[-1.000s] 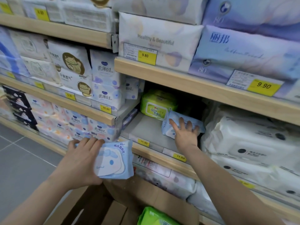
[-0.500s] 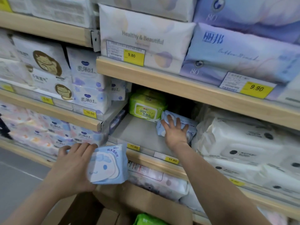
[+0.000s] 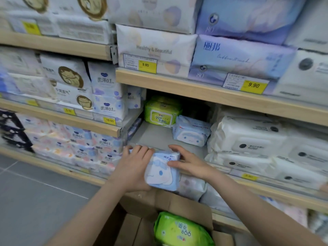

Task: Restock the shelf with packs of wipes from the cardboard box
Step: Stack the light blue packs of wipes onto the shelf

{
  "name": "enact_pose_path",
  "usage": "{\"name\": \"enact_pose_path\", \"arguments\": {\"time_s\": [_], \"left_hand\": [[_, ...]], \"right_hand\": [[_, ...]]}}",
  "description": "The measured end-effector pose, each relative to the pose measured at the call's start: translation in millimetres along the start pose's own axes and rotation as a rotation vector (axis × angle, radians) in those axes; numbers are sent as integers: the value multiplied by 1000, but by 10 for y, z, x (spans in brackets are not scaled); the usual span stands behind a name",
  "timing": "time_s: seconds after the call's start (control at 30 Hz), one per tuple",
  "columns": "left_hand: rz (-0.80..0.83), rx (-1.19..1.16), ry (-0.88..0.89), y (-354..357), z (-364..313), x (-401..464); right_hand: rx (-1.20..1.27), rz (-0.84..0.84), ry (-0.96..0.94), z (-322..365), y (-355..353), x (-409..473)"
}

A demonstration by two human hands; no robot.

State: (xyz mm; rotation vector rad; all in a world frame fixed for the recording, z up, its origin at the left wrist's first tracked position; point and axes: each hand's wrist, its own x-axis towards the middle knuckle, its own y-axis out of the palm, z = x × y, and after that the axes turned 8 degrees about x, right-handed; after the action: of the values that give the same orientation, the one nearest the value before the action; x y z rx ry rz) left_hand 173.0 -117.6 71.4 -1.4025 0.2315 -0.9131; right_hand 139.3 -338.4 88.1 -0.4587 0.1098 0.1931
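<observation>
A light blue pack of wipes with a white cartoon face is held between both hands at the front edge of the grey shelf. My left hand grips its left side and my right hand pinches its upper right corner. A second light blue pack lies further back on that shelf, beside a green pack. Below, the open cardboard box holds another green pack.
Large white wipe packs fill the shelf to the right. Tissue packs line the wooden shelf above, with yellow price tags. Stacked packs stand on the shelves to the left. Grey floor tiles lie at lower left.
My right hand let go of the blue pack at the back of the shelf and came forward to the pack in my left hand, which rose to the shelf edge.
</observation>
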Motion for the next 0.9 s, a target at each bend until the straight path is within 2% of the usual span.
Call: {"name": "enact_pose_path", "arguments": {"time_s": [0.13,0.23,0.33,0.47,0.63,0.77,0.9], "left_hand": [[-40,14,69,-29,-190,23],[-77,17,121,-51,-314,47],[-111,-9,165,-67,-346,140],[-61,-122,123,-48,-332,340],[-19,-210,112,69,-368,470],[129,-253,112,127,-333,435],[120,-232,83,136,-377,497]], "right_hand": [[11,-43,39,-19,-28,-144],[-23,-136,14,-119,-48,-223],[-173,-277,-106,-190,-67,-342],[-325,-360,-317,-208,-41,-442],[-400,-350,-278,-212,-168,-434],[-380,-301,-370,-286,-187,-451],[-361,-287,-413,-332,-217,-481]]}}
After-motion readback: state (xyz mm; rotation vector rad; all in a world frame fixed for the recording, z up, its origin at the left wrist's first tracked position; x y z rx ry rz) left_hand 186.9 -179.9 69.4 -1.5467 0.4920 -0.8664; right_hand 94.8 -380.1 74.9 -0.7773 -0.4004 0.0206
